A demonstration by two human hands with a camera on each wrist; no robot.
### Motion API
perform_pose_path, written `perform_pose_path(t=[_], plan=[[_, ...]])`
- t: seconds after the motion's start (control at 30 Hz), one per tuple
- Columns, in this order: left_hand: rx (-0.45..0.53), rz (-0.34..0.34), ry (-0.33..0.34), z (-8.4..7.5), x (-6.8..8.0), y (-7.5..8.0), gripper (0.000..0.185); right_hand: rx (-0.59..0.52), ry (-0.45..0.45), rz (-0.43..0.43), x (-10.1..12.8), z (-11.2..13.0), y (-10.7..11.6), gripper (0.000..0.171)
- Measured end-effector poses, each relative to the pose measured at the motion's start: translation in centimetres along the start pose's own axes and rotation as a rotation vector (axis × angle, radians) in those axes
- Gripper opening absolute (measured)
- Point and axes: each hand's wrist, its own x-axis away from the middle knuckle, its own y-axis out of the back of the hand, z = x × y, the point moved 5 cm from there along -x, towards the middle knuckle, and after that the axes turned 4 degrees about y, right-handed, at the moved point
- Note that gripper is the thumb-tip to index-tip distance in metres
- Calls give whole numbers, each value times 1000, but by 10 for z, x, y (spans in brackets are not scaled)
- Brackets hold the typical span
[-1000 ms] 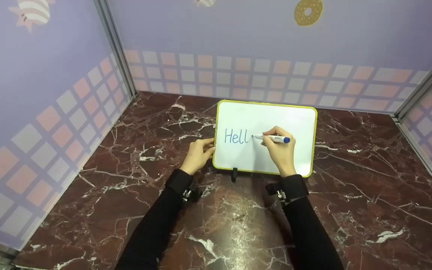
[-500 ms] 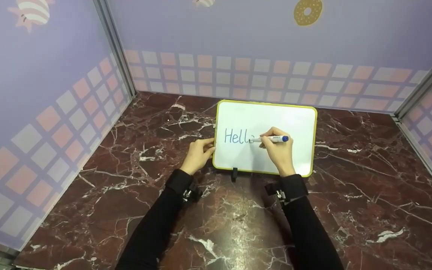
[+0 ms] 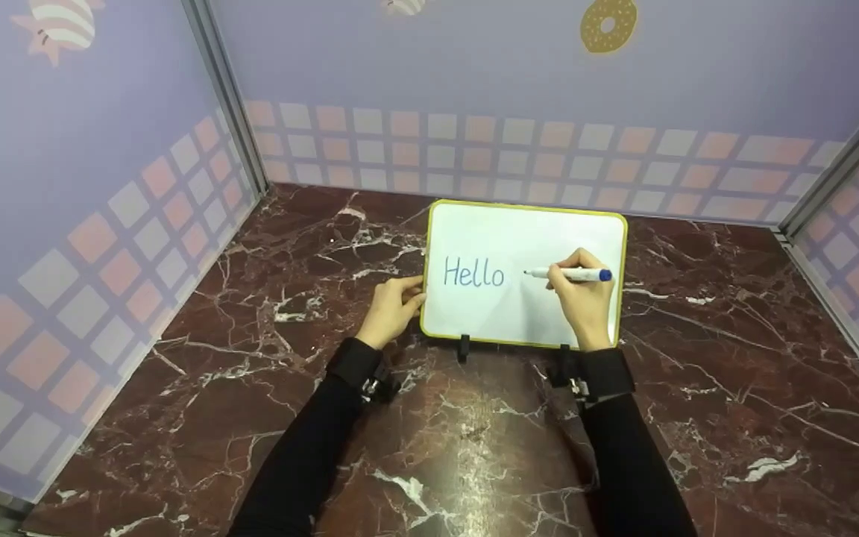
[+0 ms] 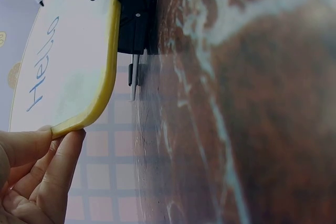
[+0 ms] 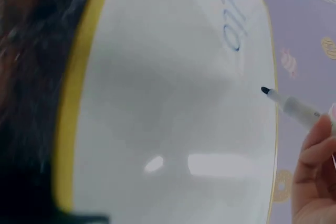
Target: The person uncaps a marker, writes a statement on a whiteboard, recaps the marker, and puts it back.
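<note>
A small whiteboard [image 3: 519, 239] with a yellow rim stands tilted on black feet on the marble table; "Hello" [image 3: 473, 274] is written on it in blue. My right hand [image 3: 586, 298] pinches a white marker with a blue end [image 3: 570, 274], its tip just right of the word and close to the board. In the right wrist view the marker tip [image 5: 265, 91] hovers at the white surface [image 5: 173, 108]. My left hand [image 3: 392, 307] holds the board's lower left edge; in the left wrist view its fingers [image 4: 52, 166] clasp the yellow rim [image 4: 105, 82].
Dark red marble tabletop [image 3: 474, 432] enclosed by lilac partition walls [image 3: 86, 186] on the left, back and right. A black stand foot [image 3: 464, 347] juts out below the board's front edge. Black sleeves with wrist-mounted cameras reach in from the near side.
The "o" was finished, making "Hell" into "Hello". My right hand then moved the marker to the right, away from the word. The left hand stayed on the board's edge.
</note>
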Motion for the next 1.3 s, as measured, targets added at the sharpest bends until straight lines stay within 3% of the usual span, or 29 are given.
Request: perform_pose_path(t=[0.23,0.5,0.87,1.17,1.3], plan=[[6,-12,-4,-1,1,0,37,-3,16,81,3,-11,4,18],[15,-11,-2,-1,0,0,36,24,17,100,5,-14,0,16],[-8,-14,-20,1,-1,-1,36,113,20,192,2,-10,1,17],[28,0,-12,0,1,0,37,91,29,110,0,-11,6,14],[32,-1,-8,0,0,-1,37,94,24,115,0,-11,7,15]])
